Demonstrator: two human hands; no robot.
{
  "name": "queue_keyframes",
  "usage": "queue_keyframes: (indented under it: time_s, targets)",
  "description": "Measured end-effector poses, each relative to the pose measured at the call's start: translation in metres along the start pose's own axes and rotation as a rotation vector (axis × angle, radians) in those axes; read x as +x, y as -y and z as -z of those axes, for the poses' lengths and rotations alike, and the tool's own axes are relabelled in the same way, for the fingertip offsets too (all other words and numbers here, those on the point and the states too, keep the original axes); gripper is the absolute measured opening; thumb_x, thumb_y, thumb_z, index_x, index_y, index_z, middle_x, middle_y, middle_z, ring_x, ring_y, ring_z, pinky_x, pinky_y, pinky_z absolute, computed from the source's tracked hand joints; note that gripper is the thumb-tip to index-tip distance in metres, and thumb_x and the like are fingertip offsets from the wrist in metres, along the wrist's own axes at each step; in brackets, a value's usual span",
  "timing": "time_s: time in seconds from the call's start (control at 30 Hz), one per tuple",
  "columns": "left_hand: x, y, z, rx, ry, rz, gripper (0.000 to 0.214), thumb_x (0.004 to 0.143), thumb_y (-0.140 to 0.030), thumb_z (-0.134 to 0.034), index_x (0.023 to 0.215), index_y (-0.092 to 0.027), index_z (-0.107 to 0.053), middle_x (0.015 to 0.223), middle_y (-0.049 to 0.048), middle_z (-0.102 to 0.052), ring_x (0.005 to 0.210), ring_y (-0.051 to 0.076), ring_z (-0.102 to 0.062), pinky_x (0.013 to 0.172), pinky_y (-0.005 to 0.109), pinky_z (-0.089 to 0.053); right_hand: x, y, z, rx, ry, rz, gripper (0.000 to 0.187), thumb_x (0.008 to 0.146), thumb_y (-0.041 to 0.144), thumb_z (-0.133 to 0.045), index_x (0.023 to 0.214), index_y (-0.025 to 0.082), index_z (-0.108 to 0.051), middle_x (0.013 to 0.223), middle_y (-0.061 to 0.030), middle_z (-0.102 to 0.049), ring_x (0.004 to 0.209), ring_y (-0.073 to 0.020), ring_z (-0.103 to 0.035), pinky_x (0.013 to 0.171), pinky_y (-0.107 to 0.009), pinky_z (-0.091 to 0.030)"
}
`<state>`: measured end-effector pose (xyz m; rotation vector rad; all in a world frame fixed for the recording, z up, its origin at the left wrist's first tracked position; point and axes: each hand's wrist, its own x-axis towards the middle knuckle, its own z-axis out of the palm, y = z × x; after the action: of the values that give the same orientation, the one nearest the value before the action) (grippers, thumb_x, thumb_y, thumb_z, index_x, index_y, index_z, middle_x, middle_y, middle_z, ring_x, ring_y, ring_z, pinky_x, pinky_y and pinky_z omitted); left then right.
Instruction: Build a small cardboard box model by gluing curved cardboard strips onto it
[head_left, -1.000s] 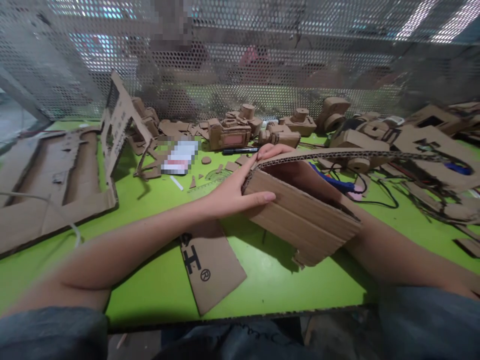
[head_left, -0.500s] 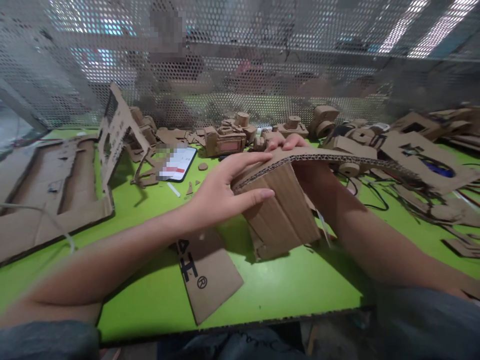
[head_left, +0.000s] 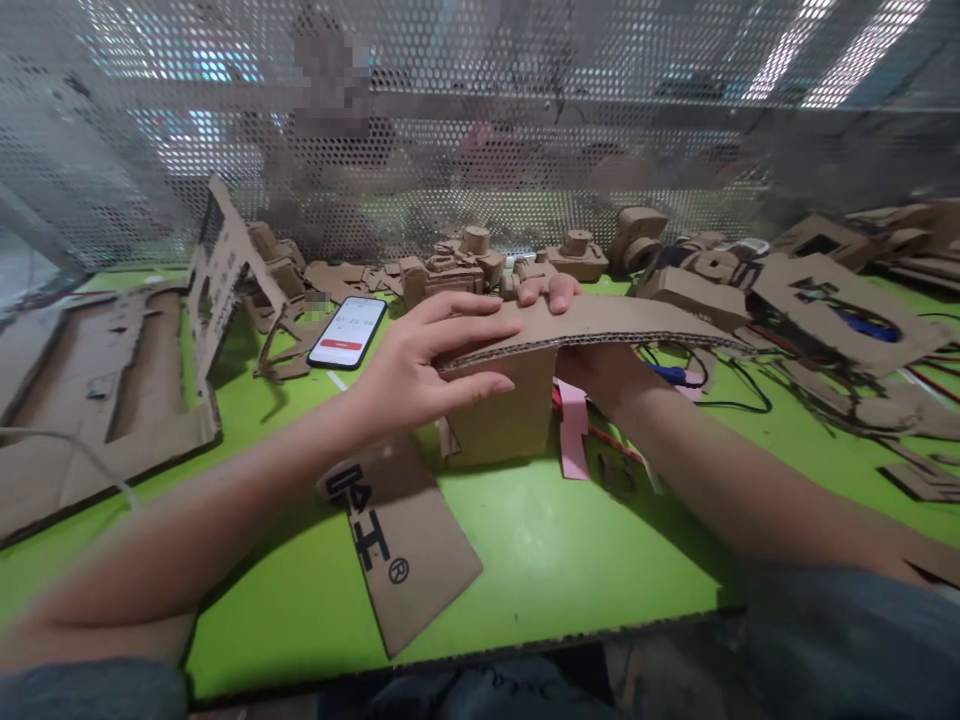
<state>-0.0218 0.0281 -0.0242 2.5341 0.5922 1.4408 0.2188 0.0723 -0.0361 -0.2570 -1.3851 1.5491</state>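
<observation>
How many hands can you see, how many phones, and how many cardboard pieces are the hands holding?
Hands: 2, the left hand and the right hand
Phones: 1, the phone on the green table
Cardboard pieces held: 1, the bent cardboard sheet
Total: 4

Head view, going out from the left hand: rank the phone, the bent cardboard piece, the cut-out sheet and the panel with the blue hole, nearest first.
1. bent cardboard piece: gripped by the left hand, fingers on top.
2. phone: just behind the hand, slightly to its left.
3. cut-out sheet: far left of the table.
4. panel with the blue hole: far right, farthest.
</observation>
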Motion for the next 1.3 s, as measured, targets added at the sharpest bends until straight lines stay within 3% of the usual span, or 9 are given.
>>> queue_keyframes:
  time_s: [0.5, 0.67, 0.83, 1.0, 1.13, 1.3]
  targets:
    - [-0.002, 0.000, -0.005, 0.002, -0.027, -0.069, 0.049, 0.099, -0.057, -0.079, 0.139, -0.029, -0.079, 0.142, 0.0117, -0.077, 0.131, 0.027, -0.075, 0.114, 0.039, -0.062, 0.004, 0.009, -0.003, -0.003, 0.098, 0.044, 0.035, 0.079, 0.047, -0.098, 0.076, 0.027, -0.070, 0.097, 0.0042, -0.070, 0.090, -0.0123, -0.071, 0.081, -0.024, -0.064]
    - [-0.002, -0.004, -0.004, -0.018, -0.017, -0.090, 0.042, 0.103, -0.046, -0.076, 0.143, -0.031, -0.077, 0.144, 0.0124, -0.076, 0.131, 0.027, -0.075, 0.115, 0.040, -0.062, 0.003, 0.014, -0.007, -0.018, 0.068, 0.031, 0.040, 0.074, 0.047, -0.100, 0.070, 0.026, -0.066, 0.093, 0.0044, -0.068, 0.084, -0.0114, -0.069, 0.078, -0.023, -0.062]
    - [0.000, -0.008, -0.001, 0.005, 0.028, -0.061, 0.038, 0.106, -0.047, -0.072, 0.139, -0.032, -0.079, 0.143, 0.0105, -0.078, 0.131, 0.028, -0.076, 0.112, 0.044, -0.064, 0.002, 0.017, -0.011, -0.033, 0.034, 0.028, 0.043, 0.069, 0.045, -0.102, 0.066, 0.025, -0.065, 0.089, 0.0047, -0.068, 0.080, -0.0119, -0.068, 0.076, -0.025, -0.061]
    - [0.001, -0.009, -0.003, -0.015, 0.014, -0.134, 0.035, 0.106, -0.039, -0.071, 0.140, -0.032, -0.078, 0.140, 0.0098, -0.080, 0.129, 0.028, -0.077, 0.111, 0.044, -0.064, 0.002, 0.015, -0.010, -0.064, 0.030, 0.052, 0.051, 0.067, 0.051, -0.101, 0.064, 0.023, -0.058, 0.085, 0.0048, -0.064, 0.075, -0.0114, -0.064, 0.074, -0.026, -0.059]
    - [0.000, -0.005, -0.005, 0.004, -0.009, -0.187, 0.039, 0.106, -0.036, -0.073, 0.144, -0.031, -0.076, 0.140, 0.0114, -0.080, 0.128, 0.027, -0.077, 0.110, 0.043, -0.064, 0.001, 0.015, -0.009, -0.086, 0.023, 0.052, 0.057, 0.061, 0.051, -0.103, 0.064, 0.023, -0.053, 0.085, 0.0044, -0.062, 0.073, -0.0110, -0.061, 0.073, -0.024, -0.058]
    - [-0.005, 0.003, -0.010, 0.018, -0.046, -0.217, 0.059, 0.099, -0.051, -0.080, 0.152, -0.027, -0.068, 0.146, 0.0162, -0.075, 0.134, 0.030, -0.073, 0.117, 0.047, -0.060, 0.001, 0.018, -0.009, -0.089, 0.021, 0.011, 0.059, 0.065, 0.051, -0.100, 0.063, 0.022, -0.049, 0.087, 0.0038, -0.061, 0.079, -0.0133, -0.063, 0.085, -0.031, -0.061]
